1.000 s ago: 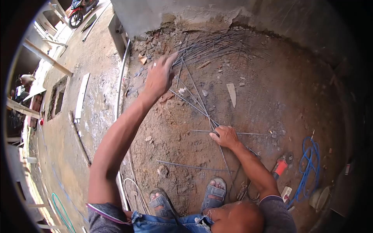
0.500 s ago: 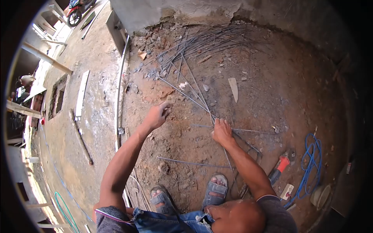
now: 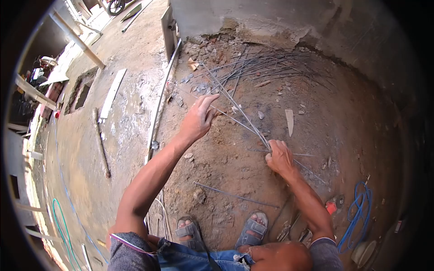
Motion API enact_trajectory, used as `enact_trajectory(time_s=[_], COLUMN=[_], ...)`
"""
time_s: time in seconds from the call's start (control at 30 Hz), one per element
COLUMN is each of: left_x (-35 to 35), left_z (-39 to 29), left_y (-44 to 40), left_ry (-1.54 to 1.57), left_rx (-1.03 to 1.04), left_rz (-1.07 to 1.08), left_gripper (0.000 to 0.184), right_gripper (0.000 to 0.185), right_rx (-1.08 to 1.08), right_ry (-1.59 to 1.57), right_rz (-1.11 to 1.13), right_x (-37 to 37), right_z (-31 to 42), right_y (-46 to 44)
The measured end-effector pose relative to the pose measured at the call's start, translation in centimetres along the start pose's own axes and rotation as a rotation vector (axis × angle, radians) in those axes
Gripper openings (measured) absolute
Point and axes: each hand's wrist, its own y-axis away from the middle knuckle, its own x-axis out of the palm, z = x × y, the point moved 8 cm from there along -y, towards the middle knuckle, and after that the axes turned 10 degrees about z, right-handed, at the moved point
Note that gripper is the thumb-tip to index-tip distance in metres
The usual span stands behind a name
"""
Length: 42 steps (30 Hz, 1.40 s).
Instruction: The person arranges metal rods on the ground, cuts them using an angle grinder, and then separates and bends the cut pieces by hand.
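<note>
My right hand is closed round a few thin metal rods, which fan out up and to the left from it. My left hand is raised over the dirt with its fingers apart, near the end of one rod, and nothing shows between them. A large pile of similar rods lies on the ground by the wall. One loose rod rests on the dirt in front of my sandals.
A blue cable and a red grinder are at the lower right. A pointed flat piece lies beyond my right hand. Left are a long pipe, a stick, a white strip and a square hole.
The view has shifted left. My left hand has moved from the pile back, then up toward the rod ends. The rods in my right hand have lifted and swung somewhat.
</note>
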Motion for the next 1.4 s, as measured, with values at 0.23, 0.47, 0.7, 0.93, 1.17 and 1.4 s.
enact_trajectory(time_s=[0.23,0.47,0.7,0.93,1.17,1.4], left_x=[6.9,16.1,19.6,18.0,15.9,10.8], left_z=[3.8,8.5,6.0,2.2,-0.6,1.8], left_y=[-1.6,7.0,8.9,8.2,7.2,6.2], left_ry=[-0.311,-0.014,-0.022,-0.048,-0.113,-0.337], left_rx=[-0.08,-0.245,-0.149,-0.203,-0.074,-0.046], left_rz=[0.627,1.155,0.852,0.859,0.829,0.816], left_gripper=[0.024,0.023,0.02,0.026,0.031,0.04], right_gripper=[0.036,0.039,0.051,0.044,0.024,0.024], right_rx=[-0.344,-0.412,-0.224,-0.091,-0.224,-0.087], right_ry=[0.22,0.247,0.09,-0.395,-0.206,-0.148], right_rz=[0.064,0.145,0.27,0.379,0.159,0.099], right_x=[-3.7,-1.9,-0.9,-2.0,5.8,5.7], right_z=[4.5,1.2,-4.4,-1.0,-0.5,-3.1], right_y=[1.1,3.0,3.2,1.6,0.2,0.5])
